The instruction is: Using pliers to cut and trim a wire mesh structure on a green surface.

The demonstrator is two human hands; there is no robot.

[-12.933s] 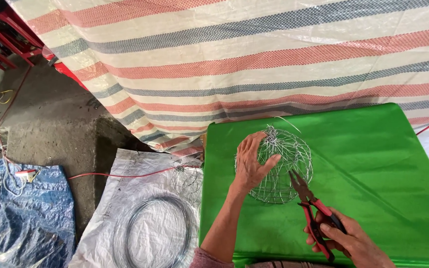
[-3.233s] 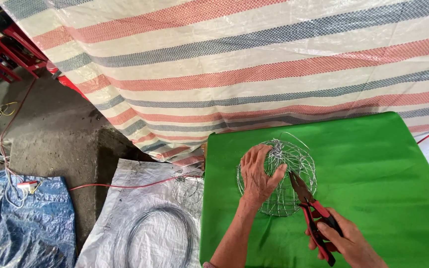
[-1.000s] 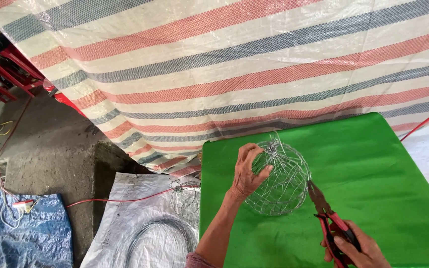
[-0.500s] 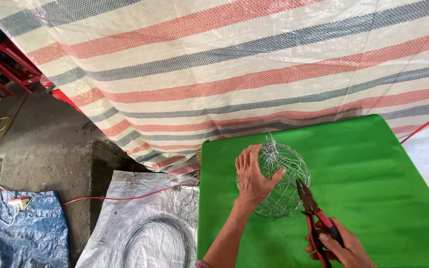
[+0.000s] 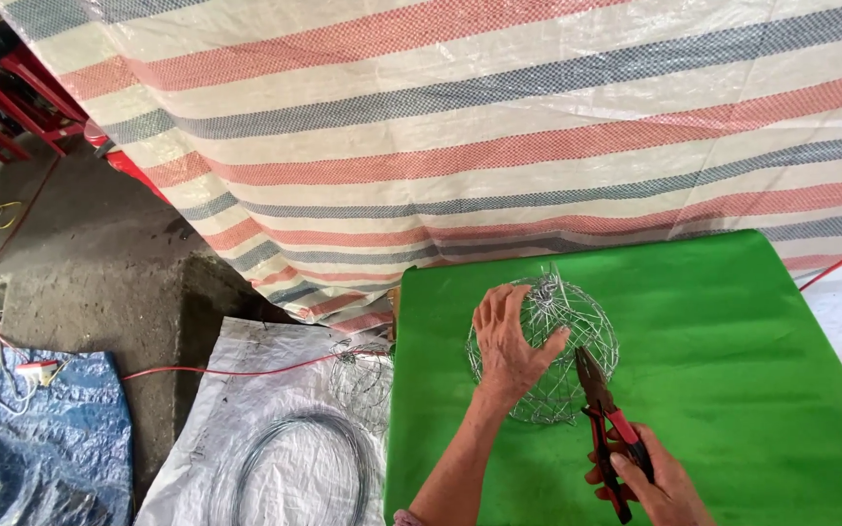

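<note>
Wire mesh ball point(image 5: 577, 336) sat near the middle of the green table point(image 5: 733, 331). Left hand point(image 5: 509, 341) cupped its left side, fingers spread and clasping the mesh, apparently to steady it. Right hand point(image 5: 650, 477) was clenched around the red-handled pliers point(image 5: 604, 414), nose touching the ball's right side. Wire coil point(image 5: 294, 468) lay on a white sack point(image 5: 236, 360), lower left.

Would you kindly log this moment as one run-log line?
left hand: grips wire ball | right hand: holds red pliers, tips at ball | surface: green table
</note>
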